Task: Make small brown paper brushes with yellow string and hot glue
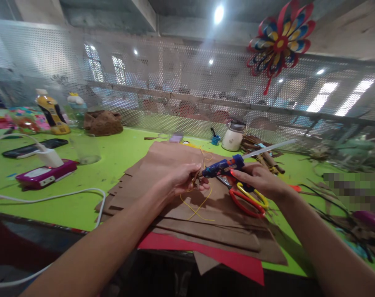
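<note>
My right hand [257, 178] is wrapped round a blue hot glue gun [220, 167], with a long clear glue stick [269, 147] jutting from its back. The gun's nozzle points left, close to my left hand [187, 178]. Between the fingers of that hand is a small brown piece, mostly hidden, whose kind I cannot make out. Yellow string [197, 208] trails below it over a stack of brown paper [162, 198]. Scissors with red and yellow handles [248, 202] lie on the paper beneath my right hand.
A purple power strip [48, 175] with a white plug and cable, a phone [34, 148] and a clear cup [85, 149] stand left on the green table [91, 214]. Behind are a yellow bottle [53, 113] and white jar [233, 136]. Black cables [330, 206] lie right.
</note>
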`<state>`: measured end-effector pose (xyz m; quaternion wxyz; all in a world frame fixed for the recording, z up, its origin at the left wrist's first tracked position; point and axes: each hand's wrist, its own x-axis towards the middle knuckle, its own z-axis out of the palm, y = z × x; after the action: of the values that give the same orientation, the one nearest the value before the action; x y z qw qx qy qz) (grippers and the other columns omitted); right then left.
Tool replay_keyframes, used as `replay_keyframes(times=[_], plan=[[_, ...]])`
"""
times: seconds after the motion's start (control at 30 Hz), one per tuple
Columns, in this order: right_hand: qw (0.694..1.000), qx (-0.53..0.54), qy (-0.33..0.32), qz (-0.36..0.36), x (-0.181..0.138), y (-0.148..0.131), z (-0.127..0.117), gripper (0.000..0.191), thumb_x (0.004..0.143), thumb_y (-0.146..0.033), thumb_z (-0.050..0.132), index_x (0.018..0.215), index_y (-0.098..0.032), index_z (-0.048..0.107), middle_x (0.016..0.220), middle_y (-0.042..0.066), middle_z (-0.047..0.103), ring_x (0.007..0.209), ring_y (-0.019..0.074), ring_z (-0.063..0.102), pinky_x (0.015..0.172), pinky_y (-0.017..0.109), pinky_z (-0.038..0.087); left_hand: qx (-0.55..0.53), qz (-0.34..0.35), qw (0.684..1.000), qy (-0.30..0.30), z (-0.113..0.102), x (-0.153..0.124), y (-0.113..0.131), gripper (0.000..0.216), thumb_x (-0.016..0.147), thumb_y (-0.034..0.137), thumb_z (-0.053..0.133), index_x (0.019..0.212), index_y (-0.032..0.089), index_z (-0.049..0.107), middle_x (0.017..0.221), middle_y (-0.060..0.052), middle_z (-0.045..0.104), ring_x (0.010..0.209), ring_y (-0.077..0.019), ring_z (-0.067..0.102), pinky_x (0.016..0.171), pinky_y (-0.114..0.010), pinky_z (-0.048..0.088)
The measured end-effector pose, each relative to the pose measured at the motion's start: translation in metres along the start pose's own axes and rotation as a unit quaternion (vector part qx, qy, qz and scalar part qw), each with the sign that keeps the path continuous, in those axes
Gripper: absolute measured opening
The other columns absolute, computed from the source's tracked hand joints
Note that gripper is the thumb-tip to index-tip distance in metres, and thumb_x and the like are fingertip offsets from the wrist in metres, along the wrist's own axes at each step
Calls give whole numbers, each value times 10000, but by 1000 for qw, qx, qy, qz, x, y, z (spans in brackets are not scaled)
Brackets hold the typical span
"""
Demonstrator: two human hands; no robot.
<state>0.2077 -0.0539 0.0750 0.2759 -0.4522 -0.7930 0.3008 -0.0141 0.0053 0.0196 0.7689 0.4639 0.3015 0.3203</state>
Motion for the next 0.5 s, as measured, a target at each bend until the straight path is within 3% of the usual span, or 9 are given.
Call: replay_keyframes(times=[0.23, 0.4, 0.5], plan=[[998, 32, -47, 17, -2, 13, -2, 507, 803, -575, 494, 668, -109, 644, 544, 16, 526, 458, 79, 405, 429, 223, 302, -12, 21, 999, 27, 2, 2, 0, 196, 867, 216, 413, 908, 81, 549, 653, -70, 611, 504, -142, 585, 527, -285, 480], [997, 66, 5, 27, 0, 15, -2, 477, 799, -553, 519, 702, -106, 653, 569, 26, 556, 469, 88, 441, 440, 228, 321, -18, 6, 1000, 9, 5, -2, 3, 198, 885, 222, 372, 871, 92, 521, 622, -87, 608, 524, -163, 610, 499, -254, 460], [998, 56, 3, 26, 2, 15, 0, 465, 811, -538, 511, 693, -109, 648, 605, 38, 583, 509, 98, 481, 458, 222, 342, -6, -5, 1000, 9, 3, -1, 2, 222, 890, 242, 361, 885, 87, 520, 619, -97, 615, 541, -176, 626, 499, -248, 466]])
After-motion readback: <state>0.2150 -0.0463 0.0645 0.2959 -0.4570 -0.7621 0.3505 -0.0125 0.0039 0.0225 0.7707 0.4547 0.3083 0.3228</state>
